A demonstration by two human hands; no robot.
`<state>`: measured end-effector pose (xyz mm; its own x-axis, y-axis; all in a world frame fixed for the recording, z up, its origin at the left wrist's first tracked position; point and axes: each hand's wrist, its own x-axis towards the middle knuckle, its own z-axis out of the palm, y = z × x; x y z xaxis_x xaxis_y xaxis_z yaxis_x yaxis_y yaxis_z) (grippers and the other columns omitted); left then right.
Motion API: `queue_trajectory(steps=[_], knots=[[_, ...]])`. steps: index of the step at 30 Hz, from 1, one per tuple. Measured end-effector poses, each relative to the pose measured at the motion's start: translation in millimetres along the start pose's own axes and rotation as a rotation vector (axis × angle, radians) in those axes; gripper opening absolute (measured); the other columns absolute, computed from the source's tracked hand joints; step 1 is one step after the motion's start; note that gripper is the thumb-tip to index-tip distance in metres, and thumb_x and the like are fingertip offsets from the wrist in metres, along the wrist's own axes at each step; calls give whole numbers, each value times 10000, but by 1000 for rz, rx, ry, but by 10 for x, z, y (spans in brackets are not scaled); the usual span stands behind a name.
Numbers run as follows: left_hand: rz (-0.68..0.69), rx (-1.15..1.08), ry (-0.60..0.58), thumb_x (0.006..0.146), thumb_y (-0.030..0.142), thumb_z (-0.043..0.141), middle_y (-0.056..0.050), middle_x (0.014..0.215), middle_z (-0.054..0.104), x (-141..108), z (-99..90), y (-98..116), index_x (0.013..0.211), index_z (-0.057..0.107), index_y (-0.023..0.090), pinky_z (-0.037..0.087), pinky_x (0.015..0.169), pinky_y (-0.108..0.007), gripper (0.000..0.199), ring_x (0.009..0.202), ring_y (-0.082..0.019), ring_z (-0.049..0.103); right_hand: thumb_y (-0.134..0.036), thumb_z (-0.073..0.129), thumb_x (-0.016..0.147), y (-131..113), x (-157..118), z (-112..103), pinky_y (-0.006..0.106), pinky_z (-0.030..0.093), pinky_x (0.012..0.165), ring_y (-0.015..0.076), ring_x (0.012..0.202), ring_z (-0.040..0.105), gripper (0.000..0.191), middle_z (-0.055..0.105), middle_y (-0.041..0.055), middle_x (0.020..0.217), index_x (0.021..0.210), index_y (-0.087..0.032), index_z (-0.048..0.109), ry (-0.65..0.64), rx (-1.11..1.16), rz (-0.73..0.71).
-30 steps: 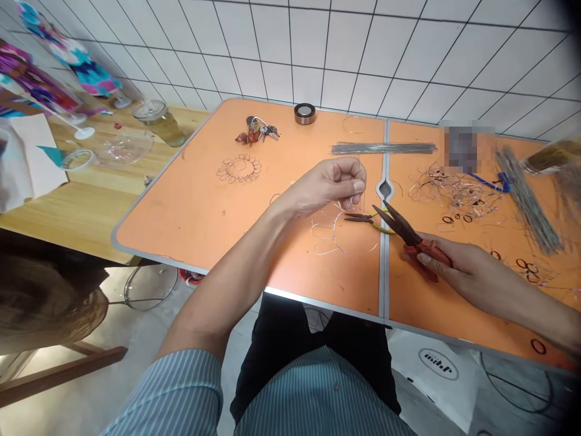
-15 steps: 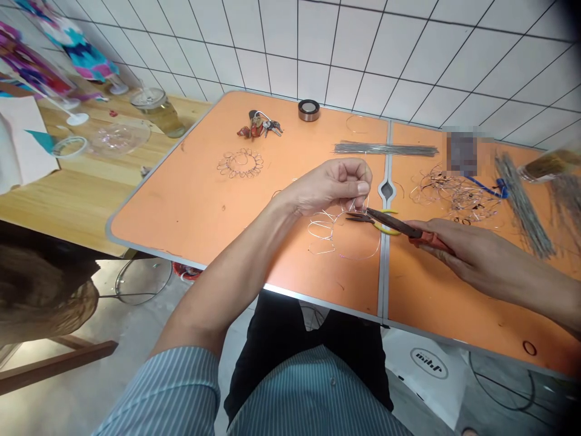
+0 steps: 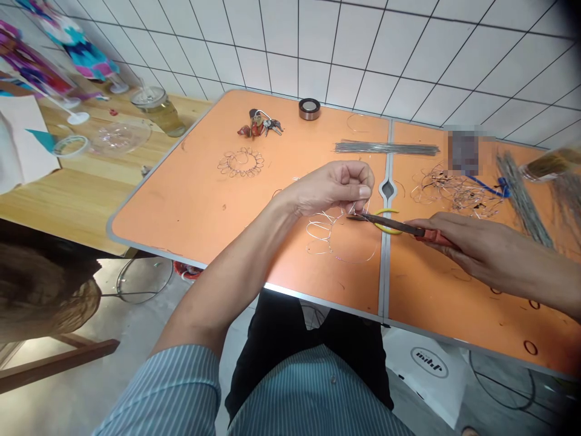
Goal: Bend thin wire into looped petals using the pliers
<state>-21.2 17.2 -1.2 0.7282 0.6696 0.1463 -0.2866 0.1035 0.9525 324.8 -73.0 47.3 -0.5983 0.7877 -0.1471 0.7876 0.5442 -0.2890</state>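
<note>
My left hand (image 3: 347, 184) pinches a thin looped wire piece (image 3: 330, 233), whose loops hang below the fingers above the orange table (image 3: 181, 200). Closed round the red handles of long dark pliers (image 3: 399, 225), my right hand (image 3: 463, 239) holds them pointing left. The jaws reach the wire just under my left fingertips; whether they grip it cannot be made out. Behind the pliers lies a yellow-handled tool (image 3: 388, 230), partly covered. A finished-looking ring of wire loops (image 3: 240, 162) rests on the table to the left.
Keys (image 3: 267, 125) and a tape roll (image 3: 309, 109) lie near the tiled wall. Straight wires (image 3: 385, 148) sit behind my hands. Tangled wire (image 3: 458, 194) and a wire bundle (image 3: 524, 197) are on the right. A lidded glass jar (image 3: 158, 112) stands on the wooden table at left.
The pliers' jaws have moved slightly left and down, now overlapping the yellow-handled tool's tips. My left hand and the hanging wire have shifted slightly.
</note>
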Motion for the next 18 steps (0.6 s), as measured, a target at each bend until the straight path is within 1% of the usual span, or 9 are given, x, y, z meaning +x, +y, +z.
queue_trajectory(steps=[4,8,12,16,18], knots=[[1,10,-7,819,516,1094,-23,733,754,1,1,-1,896,696,186,474,619,-255,523,650,-109,679,-543,430,1227,-8,12,-31,421,629,770,286,942,814,445,813,92,1148,1436,-320,754,-19,8,3],[-6,9,-19,820,512,1096,-24,734,752,1,4,-2,893,699,186,476,620,-260,518,645,-108,673,-560,428,1209,-54,29,-61,432,628,762,295,908,814,439,822,95,1099,1352,-308,758,-20,12,17],[-14,16,-23,831,504,1090,-25,744,745,-4,13,-7,896,698,184,485,629,-263,510,664,-112,684,-550,410,1183,-109,47,-84,446,622,742,308,887,825,476,842,95,1083,1370,-314,779,-27,5,30],[-18,8,-31,823,522,1093,-14,725,720,-9,20,-18,907,703,186,488,638,-269,522,680,-123,690,-543,417,1192,-101,40,-83,440,627,773,304,909,828,467,855,84,1097,1395,-327,778,-59,22,54],[-19,-4,-42,825,529,1090,-11,720,716,-8,22,-24,910,708,186,484,636,-269,521,672,-121,677,-559,419,1200,-81,23,-79,435,624,785,302,912,825,460,858,82,1100,1373,-326,776,-84,28,79]])
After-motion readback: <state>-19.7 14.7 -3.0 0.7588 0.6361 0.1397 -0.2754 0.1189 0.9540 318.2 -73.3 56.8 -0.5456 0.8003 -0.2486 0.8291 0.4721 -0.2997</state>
